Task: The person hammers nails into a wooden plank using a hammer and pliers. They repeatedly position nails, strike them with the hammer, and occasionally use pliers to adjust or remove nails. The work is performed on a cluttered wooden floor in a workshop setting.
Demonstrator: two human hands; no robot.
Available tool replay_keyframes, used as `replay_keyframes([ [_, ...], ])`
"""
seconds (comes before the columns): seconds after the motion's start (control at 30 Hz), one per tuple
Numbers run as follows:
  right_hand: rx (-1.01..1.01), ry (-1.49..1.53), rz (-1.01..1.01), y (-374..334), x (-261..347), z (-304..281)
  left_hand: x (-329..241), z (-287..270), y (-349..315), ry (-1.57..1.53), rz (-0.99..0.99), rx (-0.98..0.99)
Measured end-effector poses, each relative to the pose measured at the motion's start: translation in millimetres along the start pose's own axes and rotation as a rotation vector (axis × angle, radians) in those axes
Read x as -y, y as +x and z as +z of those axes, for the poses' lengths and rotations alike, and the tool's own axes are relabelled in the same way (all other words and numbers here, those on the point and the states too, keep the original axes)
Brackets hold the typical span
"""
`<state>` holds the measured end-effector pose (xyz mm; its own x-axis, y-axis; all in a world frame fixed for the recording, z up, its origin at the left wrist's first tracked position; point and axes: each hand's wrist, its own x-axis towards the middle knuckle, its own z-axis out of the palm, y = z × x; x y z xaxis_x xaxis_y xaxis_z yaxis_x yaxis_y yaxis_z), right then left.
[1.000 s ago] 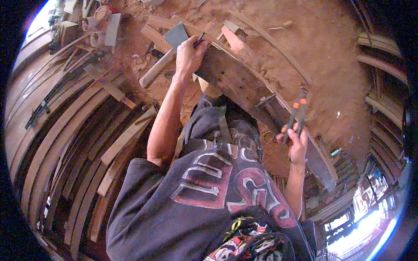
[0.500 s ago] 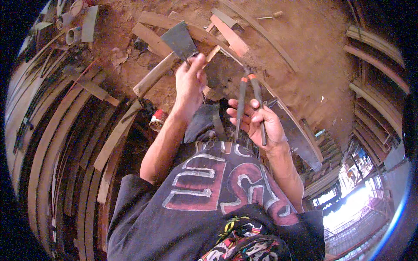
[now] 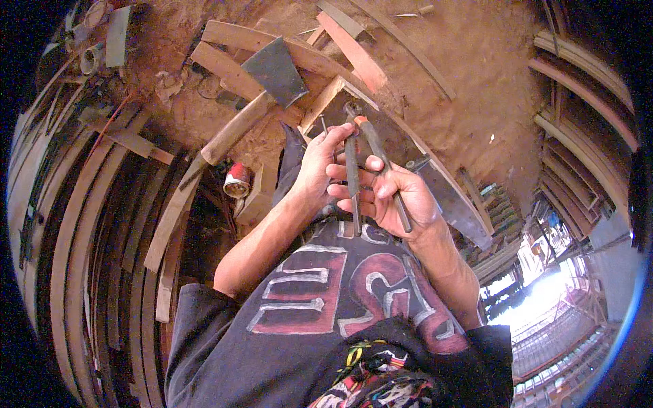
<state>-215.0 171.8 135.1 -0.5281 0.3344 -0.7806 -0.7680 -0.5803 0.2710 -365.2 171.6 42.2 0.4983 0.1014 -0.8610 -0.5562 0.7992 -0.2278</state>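
In my right hand [image 3: 407, 197] is a pair of pincers [image 3: 373, 139] with long dark handles and orange bands near the joint. The jaws point away from me and the handles are spread apart, with the fingers between and around them. My left hand [image 3: 318, 163] is closed just left of the pincers, its thumb tip touching or very near the left handle. A thin nail-like piece [image 3: 324, 125] sticks up from its fingers; its lower part is hidden. Beyond lies a dark flat blade [image 3: 275, 71] beside a thick wooden handle [image 3: 238, 128]; their join is unclear.
A red-and-white can [image 3: 237, 180] stands left of my left forearm. Stacked planks [image 3: 68, 224] line the left side, with more timber [image 3: 585, 129] at right. Loose boards [image 3: 350, 51] lie on the brown dirt ground ahead. A long grey tapered panel [image 3: 445, 194] with a wooden edge lies at right.
My left hand has moved from beside the dark blade toward me and right, up to the pincers. The pincers have shifted left, toward the left hand. The view has shifted slightly.
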Motion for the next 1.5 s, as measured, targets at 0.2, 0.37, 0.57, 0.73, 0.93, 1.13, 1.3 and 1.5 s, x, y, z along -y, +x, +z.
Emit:
replay_keyframes([
  [0.2,-0.026,0.065,0.021,-3.7,6.0,6.8,-4.3,7.5,-3.5,0.044,0.002,-0.057],
  [0.37,0.015,0.145,0.081,-2.7,23.3,8.7,-11.2,26.5,-11.1,0.140,0.105,-0.067],
  [0.57,0.049,0.204,0.111,-1.9,38.9,3.1,-16.5,27.5,-3.2,0.237,0.119,-0.095],
  [0.73,0.061,0.197,0.098,1.2,41.0,1.3,-27.0,40.8,-15.1,0.182,0.099,-0.085],
  [0.93,0.120,0.318,0.101,5.0,43.7,1.8,-31.8,44.5,-15.4,0.165,0.061,-0.122],
  [1.13,0.173,0.449,0.085,10.2,36.6,-2.6,-32.7,38.6,-11.7,0.305,0.073,-0.087],
  [1.3,0.184,0.508,0.075,11.9,35.3,2.3,-28.5,41.7,-10.0,0.281,0.097,-0.133],
  [1.5,-0.017,0.554,-0.016,12.4,35.7,27.3,-28.0,39.5,-7.6,0.271,0.105,-0.115],
])
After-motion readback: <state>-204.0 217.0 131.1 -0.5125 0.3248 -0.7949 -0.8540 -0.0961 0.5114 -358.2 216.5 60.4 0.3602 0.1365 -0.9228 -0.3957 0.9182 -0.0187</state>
